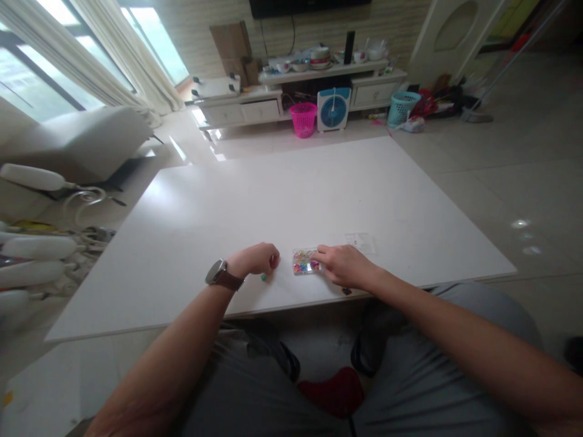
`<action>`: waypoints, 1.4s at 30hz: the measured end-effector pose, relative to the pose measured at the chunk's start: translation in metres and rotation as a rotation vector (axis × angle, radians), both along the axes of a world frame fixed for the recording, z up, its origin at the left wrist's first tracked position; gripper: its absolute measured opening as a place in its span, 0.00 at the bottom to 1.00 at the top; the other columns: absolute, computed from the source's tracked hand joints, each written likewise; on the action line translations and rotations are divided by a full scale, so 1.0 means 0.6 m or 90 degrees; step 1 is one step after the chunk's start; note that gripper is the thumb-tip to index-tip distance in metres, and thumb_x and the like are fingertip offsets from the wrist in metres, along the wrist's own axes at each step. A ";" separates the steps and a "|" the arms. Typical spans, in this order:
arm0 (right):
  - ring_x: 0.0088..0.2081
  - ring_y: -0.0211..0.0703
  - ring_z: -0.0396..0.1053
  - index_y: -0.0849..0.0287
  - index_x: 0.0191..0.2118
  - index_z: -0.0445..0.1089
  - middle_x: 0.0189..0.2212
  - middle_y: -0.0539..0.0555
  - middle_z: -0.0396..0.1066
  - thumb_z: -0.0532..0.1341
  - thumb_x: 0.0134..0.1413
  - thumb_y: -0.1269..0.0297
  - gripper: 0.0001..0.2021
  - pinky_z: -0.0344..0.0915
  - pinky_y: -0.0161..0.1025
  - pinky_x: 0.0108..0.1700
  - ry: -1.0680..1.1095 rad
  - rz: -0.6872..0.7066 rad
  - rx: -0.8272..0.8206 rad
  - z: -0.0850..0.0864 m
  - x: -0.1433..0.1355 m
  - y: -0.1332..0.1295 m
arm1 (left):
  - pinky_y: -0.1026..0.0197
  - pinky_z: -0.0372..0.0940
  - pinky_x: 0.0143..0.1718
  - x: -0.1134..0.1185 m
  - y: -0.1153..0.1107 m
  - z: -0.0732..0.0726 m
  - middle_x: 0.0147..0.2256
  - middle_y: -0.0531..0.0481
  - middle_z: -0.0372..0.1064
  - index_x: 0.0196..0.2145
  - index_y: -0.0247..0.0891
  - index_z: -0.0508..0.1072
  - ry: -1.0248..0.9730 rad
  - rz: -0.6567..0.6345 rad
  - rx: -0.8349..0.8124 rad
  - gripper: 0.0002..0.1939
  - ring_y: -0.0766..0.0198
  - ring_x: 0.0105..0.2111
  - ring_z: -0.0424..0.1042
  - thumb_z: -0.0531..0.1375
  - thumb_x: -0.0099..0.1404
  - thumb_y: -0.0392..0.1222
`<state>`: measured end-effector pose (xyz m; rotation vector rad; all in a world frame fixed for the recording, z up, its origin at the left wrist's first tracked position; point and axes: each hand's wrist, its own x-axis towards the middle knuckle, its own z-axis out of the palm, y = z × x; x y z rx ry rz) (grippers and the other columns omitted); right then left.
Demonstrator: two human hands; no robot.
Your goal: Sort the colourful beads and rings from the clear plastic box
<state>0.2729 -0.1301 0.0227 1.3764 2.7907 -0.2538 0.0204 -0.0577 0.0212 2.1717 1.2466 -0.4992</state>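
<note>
A small clear compartment box (301,271) with colourful little pieces lies near the front edge of the white table. The fingers of my right hand (344,264) are bent together over its right side; what they pinch, if anything, is too small to name. To the left of the box, my left hand (259,258) rests on the table with curled fingers, and its fingertips are hidden. Just below that hand lies a small green piece (263,277). A dark small cluster (347,291) sits under my right wrist, at the table edge.
Behind my right hand lies a clear plastic lid (364,243) on the white table (273,194). Beyond the table stand a pink basket (303,119), a blue and white fan (334,110) and a light blue basket (402,108).
</note>
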 end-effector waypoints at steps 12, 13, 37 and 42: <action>0.34 0.42 0.69 0.56 0.43 0.68 0.40 0.54 0.70 0.53 0.64 0.60 0.10 0.50 0.37 0.29 0.001 -0.026 0.024 0.001 -0.001 0.001 | 0.66 0.62 0.35 0.055 -0.026 0.006 0.31 0.50 0.72 0.32 0.36 0.74 -0.393 -0.092 0.185 0.04 0.68 0.31 0.69 0.59 0.62 0.34; 0.34 0.42 0.69 0.56 0.43 0.68 0.40 0.54 0.70 0.53 0.64 0.60 0.10 0.51 0.37 0.30 0.001 -0.027 0.023 0.001 -0.001 0.001 | 0.66 0.62 0.35 0.064 -0.032 0.003 0.31 0.50 0.71 0.31 0.36 0.74 -0.403 -0.116 0.182 0.04 0.68 0.31 0.69 0.59 0.63 0.35; 0.34 0.41 0.69 0.55 0.47 0.70 0.43 0.55 0.72 0.52 0.63 0.64 0.12 0.53 0.37 0.32 0.017 0.060 -0.037 -0.015 0.001 0.000 | 0.65 0.63 0.35 0.052 -0.022 -0.001 0.34 0.49 0.72 0.35 0.38 0.76 -0.310 -0.149 0.225 0.08 0.66 0.32 0.70 0.57 0.64 0.36; 0.35 0.41 0.69 0.56 0.47 0.71 0.43 0.56 0.72 0.52 0.63 0.64 0.13 0.52 0.37 0.33 0.035 0.071 -0.034 -0.021 0.003 0.002 | 0.65 0.63 0.35 0.052 -0.023 -0.001 0.34 0.49 0.73 0.36 0.39 0.77 -0.297 -0.150 0.223 0.08 0.66 0.32 0.71 0.57 0.64 0.38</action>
